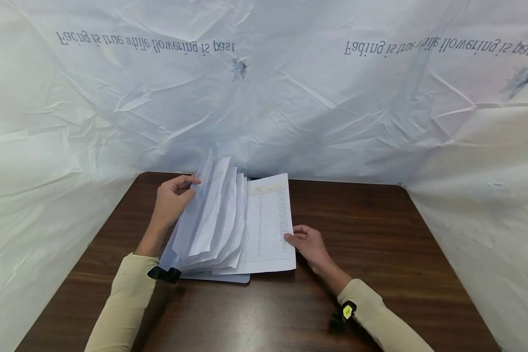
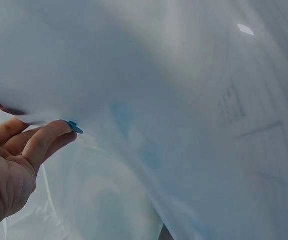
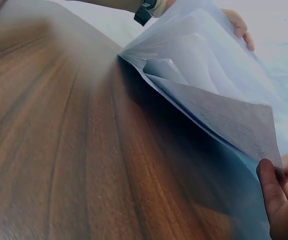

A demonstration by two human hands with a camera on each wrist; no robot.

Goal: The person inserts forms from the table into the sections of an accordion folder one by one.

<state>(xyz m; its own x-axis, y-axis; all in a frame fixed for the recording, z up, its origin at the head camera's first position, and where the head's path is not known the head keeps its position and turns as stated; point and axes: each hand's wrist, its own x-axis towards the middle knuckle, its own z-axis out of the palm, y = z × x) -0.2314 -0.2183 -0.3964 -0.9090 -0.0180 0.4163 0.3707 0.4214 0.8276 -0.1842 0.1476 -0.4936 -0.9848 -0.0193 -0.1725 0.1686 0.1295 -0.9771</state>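
A translucent plastic folder (image 1: 186,233) lies on the table with its front cover raised and tilted to the left. My left hand (image 1: 172,199) pinches the upper left edge of that cover, and a small blue piece (image 2: 74,127) shows at its fingertips in the left wrist view. Several white sheets (image 1: 222,220) fan out inside the folder. At the right, a sheet printed with a table (image 1: 268,222) sticks out past the folder's edge. My right hand (image 1: 310,244) pinches this sheet's right edge between thumb and fingers, as the right wrist view also shows.
The dark wooden table (image 1: 369,234) extends to the right and in front of the folder. White plastic sheeting (image 1: 264,107) with printed lettering hangs behind the table and along both sides. Black straps sit on both wrists.
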